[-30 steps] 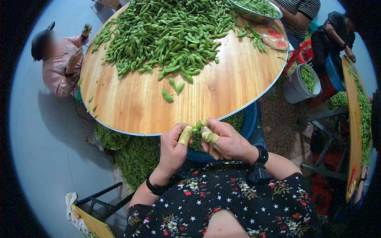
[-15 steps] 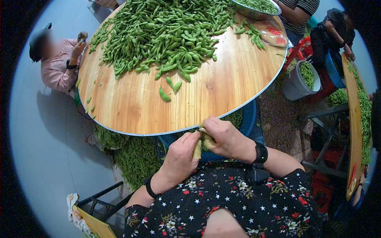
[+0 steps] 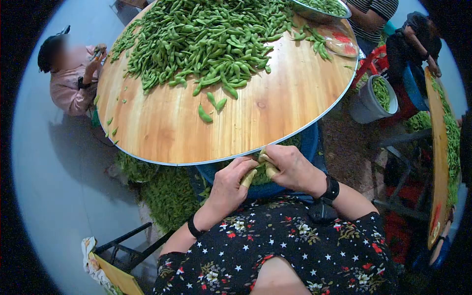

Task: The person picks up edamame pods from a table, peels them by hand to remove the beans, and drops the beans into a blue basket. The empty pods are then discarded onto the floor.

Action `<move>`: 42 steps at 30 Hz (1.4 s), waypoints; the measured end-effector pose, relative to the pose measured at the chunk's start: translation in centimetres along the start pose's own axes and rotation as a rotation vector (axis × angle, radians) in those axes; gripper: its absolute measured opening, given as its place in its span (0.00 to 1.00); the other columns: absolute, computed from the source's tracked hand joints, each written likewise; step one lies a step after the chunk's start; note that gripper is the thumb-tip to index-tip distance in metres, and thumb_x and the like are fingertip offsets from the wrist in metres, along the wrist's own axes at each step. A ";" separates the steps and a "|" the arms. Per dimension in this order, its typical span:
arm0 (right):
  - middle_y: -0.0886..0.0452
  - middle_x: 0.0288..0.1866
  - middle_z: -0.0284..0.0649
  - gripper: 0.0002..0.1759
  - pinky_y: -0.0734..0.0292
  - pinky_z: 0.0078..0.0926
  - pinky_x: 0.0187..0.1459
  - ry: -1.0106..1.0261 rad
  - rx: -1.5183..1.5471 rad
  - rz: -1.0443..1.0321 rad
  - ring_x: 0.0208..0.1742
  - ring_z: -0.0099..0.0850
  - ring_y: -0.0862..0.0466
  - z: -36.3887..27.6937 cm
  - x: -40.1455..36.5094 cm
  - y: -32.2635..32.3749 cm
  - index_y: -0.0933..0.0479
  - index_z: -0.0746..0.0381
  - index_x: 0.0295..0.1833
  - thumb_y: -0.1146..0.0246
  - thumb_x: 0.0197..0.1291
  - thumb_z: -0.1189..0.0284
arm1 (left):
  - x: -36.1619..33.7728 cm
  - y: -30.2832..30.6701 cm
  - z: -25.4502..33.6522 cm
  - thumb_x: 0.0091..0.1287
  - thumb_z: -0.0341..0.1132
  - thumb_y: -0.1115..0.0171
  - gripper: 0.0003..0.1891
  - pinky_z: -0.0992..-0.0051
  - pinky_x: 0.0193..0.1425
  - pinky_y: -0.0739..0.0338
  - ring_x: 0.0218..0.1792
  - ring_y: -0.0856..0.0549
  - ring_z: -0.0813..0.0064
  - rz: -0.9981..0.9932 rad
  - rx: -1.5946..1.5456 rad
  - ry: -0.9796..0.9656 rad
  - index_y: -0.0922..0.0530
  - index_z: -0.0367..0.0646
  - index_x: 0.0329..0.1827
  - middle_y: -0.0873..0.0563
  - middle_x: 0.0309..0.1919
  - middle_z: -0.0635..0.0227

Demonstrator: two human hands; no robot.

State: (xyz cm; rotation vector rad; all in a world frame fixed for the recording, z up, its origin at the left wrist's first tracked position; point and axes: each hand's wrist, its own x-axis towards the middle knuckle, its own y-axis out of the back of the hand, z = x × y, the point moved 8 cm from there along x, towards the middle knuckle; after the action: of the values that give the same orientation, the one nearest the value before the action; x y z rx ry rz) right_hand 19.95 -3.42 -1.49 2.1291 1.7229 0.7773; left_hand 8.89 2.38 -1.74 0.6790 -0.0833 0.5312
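Observation:
Just below the near edge of the round wooden table (image 3: 167, 135), my two hands meet with fingertips close together. My left hand (image 3: 229, 182) is closed in a pinch, and my right hand (image 3: 296, 169) pinches from the other side. Between them shows a bit of green edamame pod (image 3: 261, 166), mostly hidden by the fingers. Pale yellow coverings wrap some fingers on both hands. Beneath the hands stands a blue basin (image 3: 309, 145) with green contents. On the table, a few loose pods (image 3: 205, 114) lie in front of a big edamame pile (image 3: 196, 49).
A metal bowl (image 3: 322, 17) of green pods and a plastic bag (image 3: 341, 45) sit at the table's far right. A bucket (image 3: 366, 105) stands on the floor to the right. More greens (image 3: 172, 196) lie below left. Other people sit around.
Both hands have shifted slightly right, with the fingertips still together. Green now shows between them. The person at the left has lowered their head and hands a little.

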 end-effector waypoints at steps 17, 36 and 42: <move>0.24 0.30 0.50 0.09 0.25 0.39 0.34 0.020 0.095 -0.181 0.32 0.46 0.19 -0.7 0.0 -2.4 0.31 0.67 0.45 0.46 0.67 0.71 | 6.7 9.0 -3.7 0.54 0.26 0.36 0.15 0.65 0.52 0.23 0.49 0.18 0.57 -0.020 0.799 -0.099 0.20 0.41 0.46 0.17 0.49 0.61; 0.25 0.30 0.35 0.13 0.33 0.18 0.20 -0.396 0.910 -0.140 0.18 0.20 0.29 -0.6 1.8 -2.4 0.35 0.63 0.52 0.52 0.73 0.64 | 1.8 4.0 -1.4 0.67 0.23 0.45 0.20 0.77 0.34 0.23 0.29 0.18 0.78 0.113 -0.270 0.278 0.25 0.39 0.63 0.14 0.34 0.61; 0.26 0.27 0.31 0.12 0.35 0.16 0.19 -0.361 0.905 -0.185 0.18 0.18 0.30 -2.2 0.9 -1.8 0.34 0.62 0.53 0.52 0.72 0.66 | 1.2 4.7 4.0 0.65 0.22 0.43 0.21 0.73 0.34 0.22 0.29 0.16 0.77 0.154 0.429 -0.216 0.25 0.38 0.63 0.14 0.35 0.59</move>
State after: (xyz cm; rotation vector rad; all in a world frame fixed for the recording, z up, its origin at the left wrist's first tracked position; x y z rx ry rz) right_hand 17.35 -2.34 -0.52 2.3201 2.2422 -0.5352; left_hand 7.99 3.51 4.38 1.1552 -0.2294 0.6293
